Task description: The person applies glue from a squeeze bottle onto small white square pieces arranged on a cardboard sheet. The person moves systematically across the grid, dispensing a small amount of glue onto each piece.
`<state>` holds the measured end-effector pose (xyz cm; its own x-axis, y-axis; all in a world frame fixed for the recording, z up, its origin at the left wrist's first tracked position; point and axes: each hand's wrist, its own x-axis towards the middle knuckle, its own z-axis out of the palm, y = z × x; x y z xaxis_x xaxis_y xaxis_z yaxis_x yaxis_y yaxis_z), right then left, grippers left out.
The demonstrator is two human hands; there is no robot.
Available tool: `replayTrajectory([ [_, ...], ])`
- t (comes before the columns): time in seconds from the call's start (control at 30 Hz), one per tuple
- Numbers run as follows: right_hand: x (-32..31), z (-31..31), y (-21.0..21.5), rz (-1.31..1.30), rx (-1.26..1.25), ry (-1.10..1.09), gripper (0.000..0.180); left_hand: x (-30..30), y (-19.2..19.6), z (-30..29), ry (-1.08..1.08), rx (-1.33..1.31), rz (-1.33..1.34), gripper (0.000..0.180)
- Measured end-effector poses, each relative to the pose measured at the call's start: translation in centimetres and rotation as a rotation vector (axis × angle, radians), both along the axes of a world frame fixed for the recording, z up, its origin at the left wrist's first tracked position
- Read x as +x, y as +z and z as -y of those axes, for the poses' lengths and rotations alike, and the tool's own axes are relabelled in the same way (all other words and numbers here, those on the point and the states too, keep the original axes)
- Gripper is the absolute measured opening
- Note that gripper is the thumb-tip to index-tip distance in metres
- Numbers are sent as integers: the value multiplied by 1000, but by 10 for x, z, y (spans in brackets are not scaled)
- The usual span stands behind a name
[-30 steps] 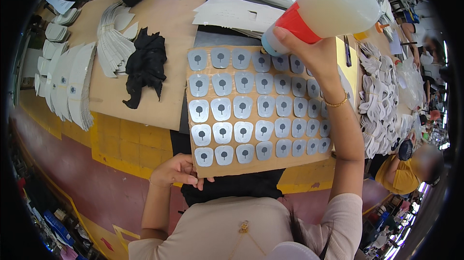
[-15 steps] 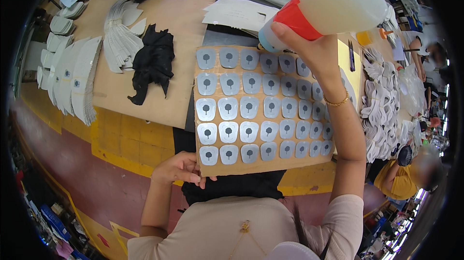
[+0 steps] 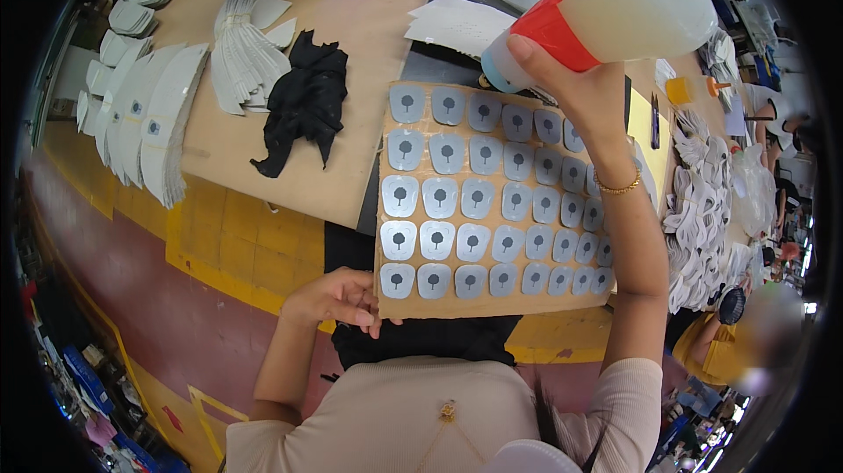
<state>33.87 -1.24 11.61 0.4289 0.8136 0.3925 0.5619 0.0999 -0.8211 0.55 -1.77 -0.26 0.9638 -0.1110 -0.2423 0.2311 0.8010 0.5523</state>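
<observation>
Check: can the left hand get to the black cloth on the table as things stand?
Probably yes. The left hand only pinches the near corner of the cardboard sheet, and the black cloth lies up and left of it across bare tabletop. It would have to let go first.

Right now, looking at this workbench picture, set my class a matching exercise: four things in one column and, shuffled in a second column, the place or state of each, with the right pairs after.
Column one:
1. squeeze bottle
2. cardboard sheet
3. black cloth
4. stack of white curved pieces

Column two:
A. lying crumpled on the tan tabletop, untouched
B. tipped nozzle-down in the right hand
C. fanned out at the table's left edge
D. covered with rows of grey pads, its near corner held by the left hand

Pairs: 1-B, 2-D, 3-A, 4-C
</observation>
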Motion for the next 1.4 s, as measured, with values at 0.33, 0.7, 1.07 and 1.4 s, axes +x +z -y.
replayTrajectory([
  [0.33,-12,-20,-9,35,-54,103,47,1,1,-1,2,21,-8,42],
  [0.7,-23,-30,-1,43,-29,91,45,0,1,-3,30,10,27,41],
  [1.07,-44,-50,-9,41,-64,216,43,-3,3,-5,6,38,-16,40],
  [1.4,-34,-53,-2,-357,241,249,48,-3,7,-6,11,50,-37,44],
])
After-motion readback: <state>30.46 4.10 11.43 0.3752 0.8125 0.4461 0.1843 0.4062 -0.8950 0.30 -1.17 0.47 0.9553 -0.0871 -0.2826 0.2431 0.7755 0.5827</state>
